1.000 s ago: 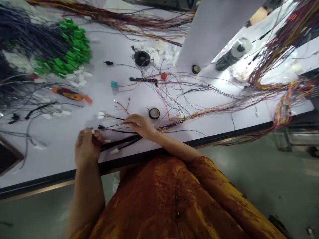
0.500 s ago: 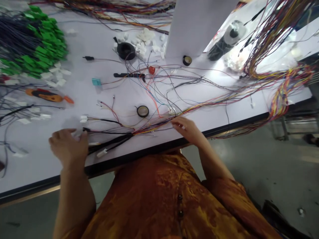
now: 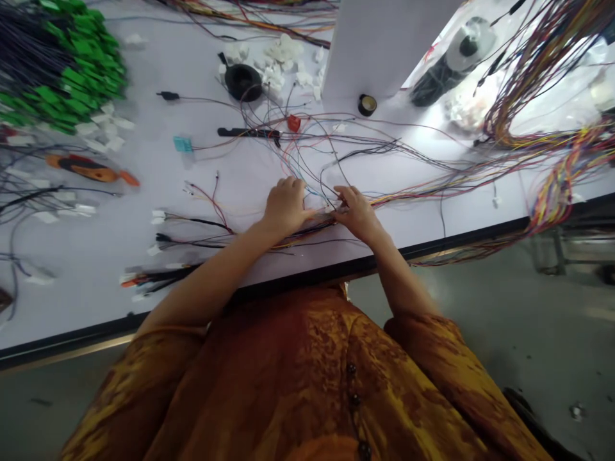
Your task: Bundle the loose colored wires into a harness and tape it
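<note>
A long bundle of coloured wires [image 3: 432,189] runs from the right edge of the white table [image 3: 96,307] toward its middle. My left hand [image 3: 286,206] rests on this bundle with its fingers curled over it. Just to its right, nearly touching it, my right hand [image 3: 356,211] pinches the same wires. Loose thin wires [image 3: 307,160] loop over the table just beyond both hands. To the left lie the harness ends: black-sleeved leads with small white connectors [image 3: 154,278], away from both hands.
A heap of green connectors [image 3: 67,83], an orange and black tool [image 3: 89,168], a black tape roll [image 3: 243,82], white connectors [image 3: 283,61], a teal connector [image 3: 182,144], a red connector [image 3: 293,123] and a small tape roll [image 3: 366,104] lie beyond. A white upright panel [image 3: 379,45] stands behind.
My left hand let go of the black-sleeved leads at the left and moved right onto the coloured bundle. My right hand slid right along the wires. The small tape roll near the hands is now hidden.
</note>
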`<state>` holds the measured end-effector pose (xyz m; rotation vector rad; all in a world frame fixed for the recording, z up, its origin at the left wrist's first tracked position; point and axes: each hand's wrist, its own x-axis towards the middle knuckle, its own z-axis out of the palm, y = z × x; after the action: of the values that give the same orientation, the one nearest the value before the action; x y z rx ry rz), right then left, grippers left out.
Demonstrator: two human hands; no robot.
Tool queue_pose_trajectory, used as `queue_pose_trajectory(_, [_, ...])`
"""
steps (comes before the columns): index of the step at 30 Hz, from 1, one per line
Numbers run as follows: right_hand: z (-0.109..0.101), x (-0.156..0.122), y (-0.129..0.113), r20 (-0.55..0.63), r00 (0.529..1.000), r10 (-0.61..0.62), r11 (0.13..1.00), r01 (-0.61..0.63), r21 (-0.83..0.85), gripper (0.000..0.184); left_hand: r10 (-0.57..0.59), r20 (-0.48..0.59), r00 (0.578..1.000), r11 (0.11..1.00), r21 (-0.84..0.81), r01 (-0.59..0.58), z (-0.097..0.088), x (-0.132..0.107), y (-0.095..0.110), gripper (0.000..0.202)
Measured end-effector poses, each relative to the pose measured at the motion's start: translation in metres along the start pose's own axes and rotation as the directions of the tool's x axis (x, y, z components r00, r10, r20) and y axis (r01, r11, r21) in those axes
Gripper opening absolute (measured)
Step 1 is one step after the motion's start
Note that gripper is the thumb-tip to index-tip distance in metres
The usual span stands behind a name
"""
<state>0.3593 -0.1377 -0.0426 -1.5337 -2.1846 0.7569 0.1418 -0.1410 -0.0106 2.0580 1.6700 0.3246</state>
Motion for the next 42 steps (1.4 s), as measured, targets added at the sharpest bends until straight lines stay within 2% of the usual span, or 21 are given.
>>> queue_pose_trajectory(3, [0.010,-0.002,0.001,-0.052,0.998,0.037,0.992,-0.031,0.118,0.051,0.021,0.043,0.999,0.980,0.199,-0.029,0.002,0.006,0.014,0.037])
queue_pose_trajectory(6, [0.018,-0.003,0.006,-0.104,0.993,0.053,0.965,-0.024,0.261,0.046,0.053,0.049,0.997,0.969,0.238,-0.063,0.005,0.004,0.017,0.037])
queue_pose_trajectory(8, [0.020,-0.004,0.009,-0.119,0.992,0.048,0.949,-0.008,0.315,0.044,0.087,0.031,0.996,0.968,0.232,-0.092,0.008,0.001,0.012,0.028])
queue_pose_trajectory(11, [0.020,-0.005,0.010,-0.134,0.990,0.047,0.946,-0.001,0.324,0.043,0.127,-0.009,0.992,0.983,0.132,-0.125,0.010,-0.003,-0.001,0.022])
queue_pose_trajectory(14, [0.020,-0.004,0.008,-0.164,0.982,0.090,0.943,-0.031,0.330,0.044,0.116,-0.108,0.987,0.981,-0.142,-0.131,0.006,-0.009,-0.014,0.020])
queue_pose_trajectory(16, [0.022,-0.004,0.006,-0.185,0.976,0.117,0.934,-0.045,0.355,0.043,0.047,-0.163,0.985,0.908,-0.404,-0.111,0.001,-0.012,-0.022,0.019])
queue_pose_trajectory(19, [0.027,-0.003,0.005,-0.231,0.961,0.149,0.925,-0.053,0.375,0.035,-0.114,-0.123,0.986,0.668,-0.744,-0.016,-0.011,-0.009,-0.037,0.030])
queue_pose_trajectory(21, [0.030,-0.002,0.004,-0.274,0.947,0.167,0.927,-0.056,0.372,0.032,-0.247,-0.079,0.966,0.493,-0.868,0.056,-0.019,-0.003,-0.051,0.037])
queue_pose_trajectory(22, [0.031,-0.002,0.004,-0.293,0.940,0.173,0.929,-0.056,0.367,0.034,-0.315,-0.063,0.947,0.435,-0.896,0.085,-0.024,0.001,-0.060,0.037])
queue_pose_trajectory(23, [0.032,-0.002,0.003,-0.307,0.935,0.176,0.931,-0.056,0.361,0.035,-0.373,-0.054,0.926,0.422,-0.899,0.118,-0.029,0.004,-0.070,0.034])
queue_pose_trajectory(24, [0.032,-0.002,0.002,-0.311,0.934,0.178,0.932,-0.058,0.358,0.037,-0.419,-0.064,0.906,0.462,-0.874,0.152,-0.033,0.006,-0.078,0.028])
queue_pose_trajectory(26, [0.031,-0.003,0.000,-0.295,0.938,0.184,0.930,-0.069,0.362,0.035,-0.445,-0.156,0.882,0.635,-0.749,0.188,-0.041,0.006,-0.091,0.017])
queue_pose_trajectory(28, [0.029,-0.005,-0.001,-0.283,0.943,0.175,0.931,-0.065,0.359,0.031,-0.370,-0.279,0.886,0.781,-0.610,0.134,-0.046,0.001,-0.092,0.020])
queue_pose_trajectory(29, [0.027,-0.006,-0.002,-0.291,0.943,0.160,0.936,-0.051,0.349,0.029,-0.306,-0.305,0.902,0.813,-0.577,0.080,-0.046,-0.003,-0.088,0.019])
queue_pose_trajectory(30, [0.025,-0.007,-0.001,-0.309,0.941,0.137,0.943,-0.029,0.330,0.027,-0.233,-0.283,0.930,0.814,-0.580,0.028,-0.045,-0.007,-0.081,0.017])
queue_pose_trajectory(32, [0.020,-0.009,0.000,-0.349,0.934,0.079,0.959,0.024,0.281,0.025,-0.075,-0.115,0.991,0.771,-0.637,-0.015,-0.037,-0.013,-0.064,0.013])
queue_pose_trajectory(33, [0.016,-0.010,0.002,-0.365,0.930,0.052,0.966,0.046,0.255,0.024,-0.007,-0.026,1.000,0.754,-0.657,-0.012,-0.030,-0.015,-0.056,0.014])
queue_pose_trajectory(35, [0.009,-0.012,0.005,-0.390,0.921,0.017,0.977,0.068,0.203,0.022,0.053,0.070,0.996,0.745,-0.667,0.007,-0.015,-0.015,-0.043,0.017])
queue_pose_trajectory(38, [-0.002,-0.018,0.011,-0.397,0.918,0.008,0.989,0.052,0.139,0.021,0.064,0.135,0.989,0.732,-0.680,0.045,0.002,-0.013,-0.036,0.024])
queue_pose_trajectory(40, [-0.007,-0.024,0.016,-0.373,0.928,0.028,0.994,0.014,0.109,0.017,0.119,0.210,0.970,0.720,-0.692,0.061,0.006,-0.012,-0.038,0.027])
queue_pose_trajectory(42, [-0.010,-0.031,0.021,-0.316,0.946,0.067,0.997,-0.050,0.062,0.012,0.154,0.231,0.961,0.734,-0.678,0.045,0.006,-0.012,-0.041,0.028])
